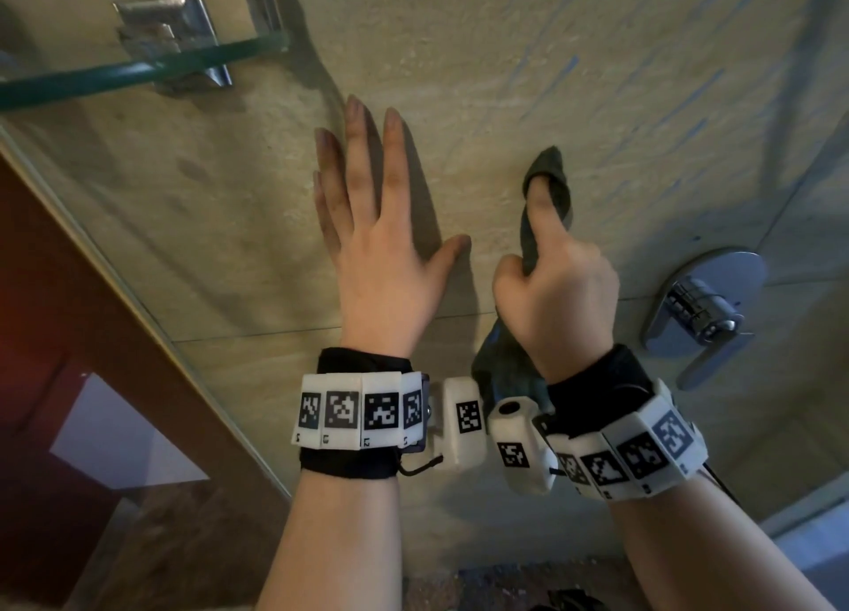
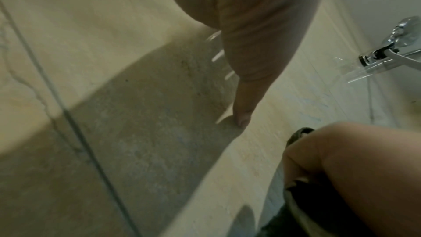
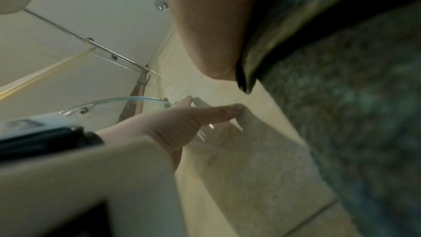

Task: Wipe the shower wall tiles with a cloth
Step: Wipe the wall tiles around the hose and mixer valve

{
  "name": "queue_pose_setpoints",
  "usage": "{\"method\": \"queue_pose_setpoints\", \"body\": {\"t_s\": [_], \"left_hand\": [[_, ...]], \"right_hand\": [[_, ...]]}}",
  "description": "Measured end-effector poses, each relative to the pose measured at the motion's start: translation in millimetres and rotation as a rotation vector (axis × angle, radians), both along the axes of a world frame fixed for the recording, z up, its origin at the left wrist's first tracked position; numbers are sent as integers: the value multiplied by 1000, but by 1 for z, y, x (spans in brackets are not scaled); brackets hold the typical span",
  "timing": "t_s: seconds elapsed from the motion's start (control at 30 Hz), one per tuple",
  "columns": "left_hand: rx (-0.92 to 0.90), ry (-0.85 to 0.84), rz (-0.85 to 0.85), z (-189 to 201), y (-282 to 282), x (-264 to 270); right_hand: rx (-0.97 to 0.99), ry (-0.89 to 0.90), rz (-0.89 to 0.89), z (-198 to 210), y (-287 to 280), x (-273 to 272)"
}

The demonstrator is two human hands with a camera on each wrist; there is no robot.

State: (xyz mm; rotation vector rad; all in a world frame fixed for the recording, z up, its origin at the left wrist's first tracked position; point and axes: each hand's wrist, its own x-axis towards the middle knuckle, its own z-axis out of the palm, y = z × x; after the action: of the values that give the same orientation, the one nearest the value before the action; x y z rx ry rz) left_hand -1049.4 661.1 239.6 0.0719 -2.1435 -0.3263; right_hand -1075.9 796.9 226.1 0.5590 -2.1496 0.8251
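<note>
Left hand (image 1: 381, 242) flat, fingers straight, on tiled wall (image 1: 459, 49); right hand (image 1: 558, 288) beside it grips dark cloth (image 1: 549, 183) against wall.

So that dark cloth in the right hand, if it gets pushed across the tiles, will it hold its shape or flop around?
Likely floppy: the cloth wraps over the index finger of the right hand and hangs limp below the palm. It probably bunches when pushed, since it already looks twisted. It seems light, held by curled fingers alone, while the left hand lies flat on the wall tiles.
</note>
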Motion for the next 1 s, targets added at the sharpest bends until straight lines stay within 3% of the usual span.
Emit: {"method": "queue_pose_setpoints", "body": {"t_s": [0.17, 0.4, 0.63, 0.83, 1.0], "left_hand": [[3, 61, -53, 17, -4, 0], [-84, 9, -65, 46, -15, -4], [-184, -94, -3, 51, -25, -7], [-287, -123, 2, 48, -37, -4], [-318, -168, 23, 46, -42, 0]], "right_hand": [[-25, 42, 40, 7, 1, -3], [-76, 21, -10, 21, 8, -10], [-30, 66, 96, 9, -1, -9], [117, 72, 263, 11, -5, -8], [246, 48, 272, 17, -12, -7]]}}
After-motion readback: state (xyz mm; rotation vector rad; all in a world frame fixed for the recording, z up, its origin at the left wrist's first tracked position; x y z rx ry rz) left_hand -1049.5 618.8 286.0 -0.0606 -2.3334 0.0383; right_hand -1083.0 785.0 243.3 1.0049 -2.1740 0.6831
